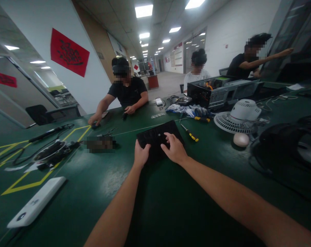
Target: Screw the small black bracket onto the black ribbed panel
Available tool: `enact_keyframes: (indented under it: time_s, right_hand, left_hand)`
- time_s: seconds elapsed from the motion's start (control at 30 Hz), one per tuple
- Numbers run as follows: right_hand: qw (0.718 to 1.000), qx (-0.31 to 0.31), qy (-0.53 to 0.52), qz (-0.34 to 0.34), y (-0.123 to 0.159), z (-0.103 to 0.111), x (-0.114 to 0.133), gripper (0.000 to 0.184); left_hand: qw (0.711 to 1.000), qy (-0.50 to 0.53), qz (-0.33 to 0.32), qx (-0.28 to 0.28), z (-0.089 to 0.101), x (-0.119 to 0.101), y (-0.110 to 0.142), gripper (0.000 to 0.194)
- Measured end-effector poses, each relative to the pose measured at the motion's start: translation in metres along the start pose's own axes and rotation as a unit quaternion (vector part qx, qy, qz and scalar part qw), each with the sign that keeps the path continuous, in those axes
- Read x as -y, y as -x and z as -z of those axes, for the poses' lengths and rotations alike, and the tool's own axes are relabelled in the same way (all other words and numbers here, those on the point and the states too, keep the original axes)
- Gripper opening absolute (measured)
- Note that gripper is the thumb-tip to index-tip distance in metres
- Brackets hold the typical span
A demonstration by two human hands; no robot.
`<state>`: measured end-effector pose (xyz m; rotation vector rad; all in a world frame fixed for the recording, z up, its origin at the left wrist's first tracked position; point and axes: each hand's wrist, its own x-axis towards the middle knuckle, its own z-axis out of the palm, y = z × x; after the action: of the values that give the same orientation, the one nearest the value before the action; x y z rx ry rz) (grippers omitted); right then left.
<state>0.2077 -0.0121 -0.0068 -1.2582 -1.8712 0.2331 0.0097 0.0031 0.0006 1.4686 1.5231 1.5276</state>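
Note:
A flat, dark black rectangular object (155,137) with a small round silver spot on its upper face lies before me on the green table. My left hand (142,152) grips its near left side, thumb on top and fingers round the edge. Over its right part is my right hand (174,147), thumb and index finger apart, the fingertips close to the silver spot. Whether those fingertips touch the surface I cannot tell. Just right of the object lies a yellow-and-black screwdriver (191,133).
A second yellow-handled tool (202,119), a white fan (235,118) and an open computer case (214,94) stand to the right. On the left are a white power strip (37,202) and a coil of cable (52,151). Across the table a person (129,89) handles small things.

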Motion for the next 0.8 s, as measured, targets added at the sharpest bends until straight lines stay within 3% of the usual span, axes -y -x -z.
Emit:
enact_keyframes:
  time_s: [0.23,0.67,0.8]
  right_hand:
    - [0.999,-0.013,-0.012,-0.034,-0.002,0.006,0.006,0.04]
    - [0.995,-0.01,0.05,-0.085,-0.002,0.022,0.022,0.042]
    - [0.994,0.001,0.084,-0.068,-0.013,0.032,0.025,0.039]
  left_hand:
    - [1.0,-0.003,0.005,-0.014,-0.001,-0.001,0.001,0.042]
    - [1.0,0.007,0.013,0.02,0.0,-0.001,0.006,0.039]
    - [0.999,0.02,0.009,0.031,0.0,-0.001,0.007,0.038]
